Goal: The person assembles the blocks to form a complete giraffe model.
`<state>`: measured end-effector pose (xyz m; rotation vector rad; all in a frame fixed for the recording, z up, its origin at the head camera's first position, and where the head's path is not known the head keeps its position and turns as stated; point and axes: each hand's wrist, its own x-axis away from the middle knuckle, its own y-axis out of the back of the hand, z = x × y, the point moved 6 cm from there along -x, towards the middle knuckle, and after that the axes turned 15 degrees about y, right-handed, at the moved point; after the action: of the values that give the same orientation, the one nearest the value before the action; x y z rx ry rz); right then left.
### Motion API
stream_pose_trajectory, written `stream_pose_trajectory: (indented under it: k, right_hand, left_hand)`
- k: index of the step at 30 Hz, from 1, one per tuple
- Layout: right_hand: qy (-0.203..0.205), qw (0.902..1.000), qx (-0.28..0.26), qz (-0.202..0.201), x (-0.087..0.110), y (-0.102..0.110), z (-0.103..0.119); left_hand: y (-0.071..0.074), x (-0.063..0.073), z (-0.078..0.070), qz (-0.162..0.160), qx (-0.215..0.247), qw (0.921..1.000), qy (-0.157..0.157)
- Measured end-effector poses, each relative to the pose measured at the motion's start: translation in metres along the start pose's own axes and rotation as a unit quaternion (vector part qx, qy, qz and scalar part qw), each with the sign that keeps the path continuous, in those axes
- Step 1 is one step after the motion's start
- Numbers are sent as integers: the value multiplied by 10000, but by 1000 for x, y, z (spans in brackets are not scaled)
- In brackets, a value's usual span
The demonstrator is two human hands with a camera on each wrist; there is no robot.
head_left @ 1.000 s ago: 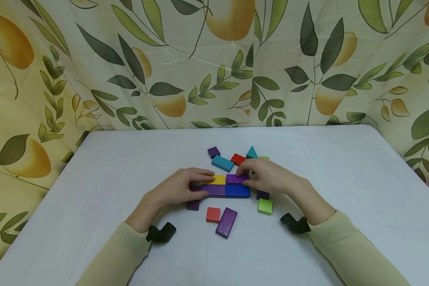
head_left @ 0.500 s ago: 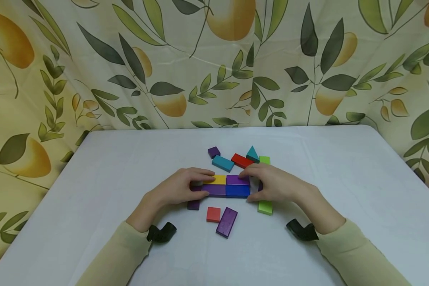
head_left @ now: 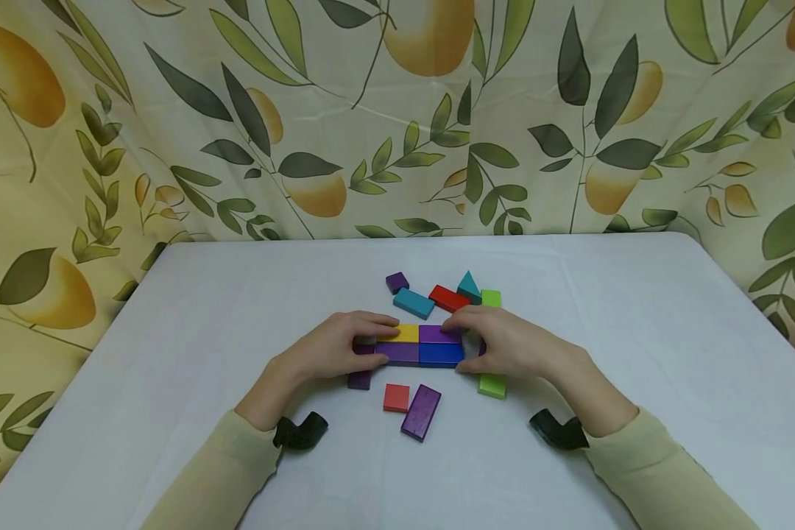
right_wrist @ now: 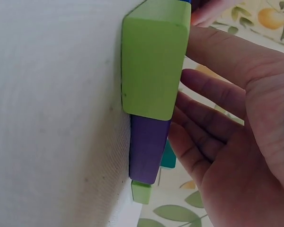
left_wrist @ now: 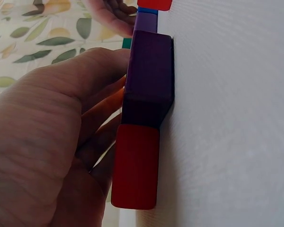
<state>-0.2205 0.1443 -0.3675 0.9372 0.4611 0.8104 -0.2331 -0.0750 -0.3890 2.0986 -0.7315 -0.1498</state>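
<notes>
In the head view, two rows of flat wooden blocks lie end to end in the middle of the table: a yellow block (head_left: 407,333) and a purple block (head_left: 437,334) behind, a violet block (head_left: 399,355) and a blue block (head_left: 441,355) in front. My left hand (head_left: 327,346) spans the left end, fingers over the yellow block and thumb at the violet one. My right hand (head_left: 513,340) holds the right end, fingers at the purple block and thumb at the blue block's corner. Below the left hand sits a dark purple block (left_wrist: 149,66) beside a red block (left_wrist: 135,165).
By the right hand lie a green block (right_wrist: 156,66) and a purple block (right_wrist: 149,149). Nearer me are a red square (head_left: 396,397) and a purple block (head_left: 421,413). Behind the rows stand a teal block (head_left: 414,302), a red block (head_left: 448,298) and a teal triangle (head_left: 467,287).
My right hand has shifted slightly right and widened its grip from the back purple block to include the front blue one. The left hand stays in place.
</notes>
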Motion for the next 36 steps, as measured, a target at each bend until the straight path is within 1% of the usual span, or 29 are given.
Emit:
stream_pose_trajectory:
  k: [14,23,31,36]
  right_hand:
    - [50,10000,78,-32,0,-1,2]
    - [108,9999,108,-52,2,-2,3]
    - [148,9998,137,-59,2,-2,3]
    - [127,9998,160,-46,1,-2,4]
  left_hand:
    - [1,2,-1,8,54,10000,-45]
    - [0,1,-2,54,21,10000,21]
    - [0,1,-3,55,-17,10000,-46]
    - [0,1,-2,72,-11,10000,11]
